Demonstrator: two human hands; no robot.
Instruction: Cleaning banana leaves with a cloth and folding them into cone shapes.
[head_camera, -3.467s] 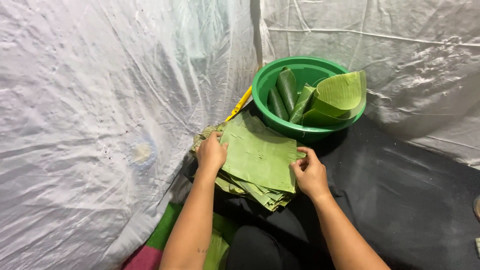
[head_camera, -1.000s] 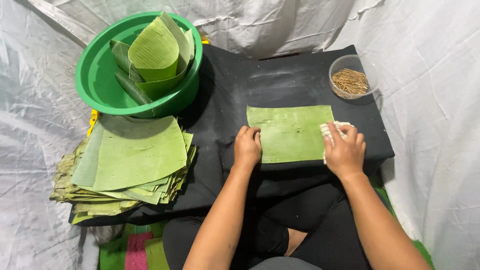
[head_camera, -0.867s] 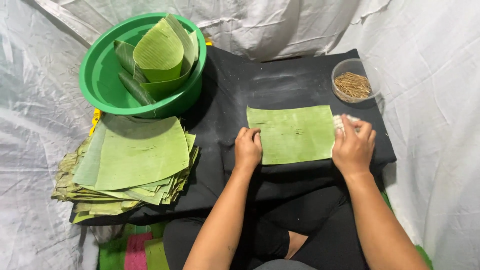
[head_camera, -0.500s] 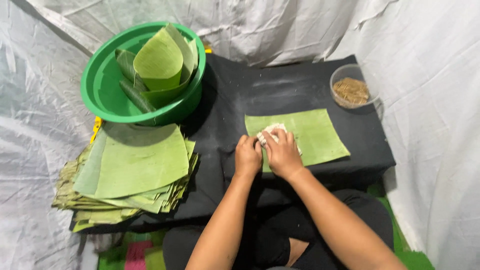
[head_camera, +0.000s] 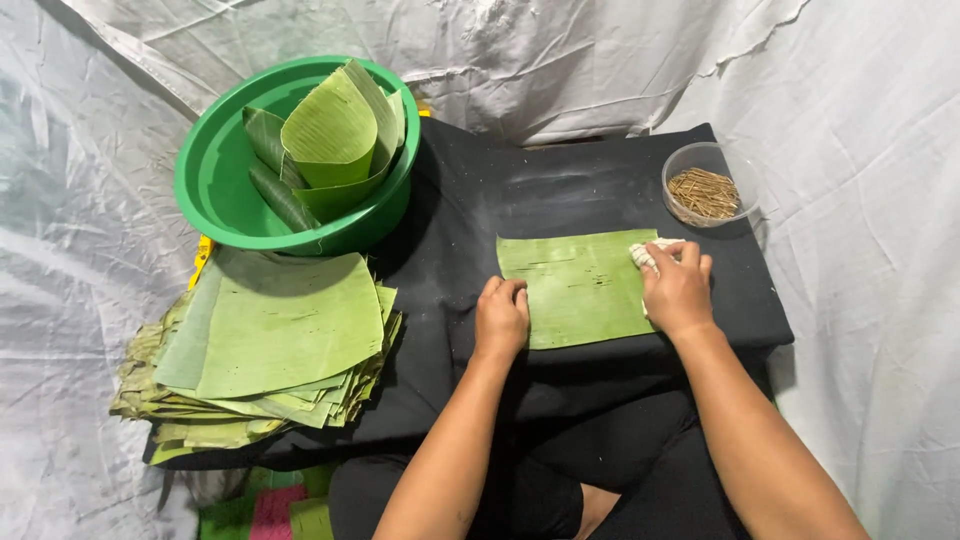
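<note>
A single rectangular green leaf sheet (head_camera: 578, 285) lies flat on a black cloth-covered surface (head_camera: 560, 190). My left hand (head_camera: 500, 318) rests with curled fingers on the sheet's left edge, pinning it down. At the sheet's right end my right hand (head_camera: 678, 290) presses a small whitish cloth (head_camera: 643, 255) against the leaf. To the left lies a thick stack of cut leaf sheets (head_camera: 270, 345).
A green plastic basin (head_camera: 215, 190) at the back left holds rolled and folded leaves. A small clear bowl (head_camera: 708, 190) of thin brown sticks stands at the back right. White plastic sheeting (head_camera: 860, 150) surrounds the black surface.
My right hand slid the cloth across the leaf from the right end to the left, then back to the right end. Earlier, both hands were on the leaf stack.
</note>
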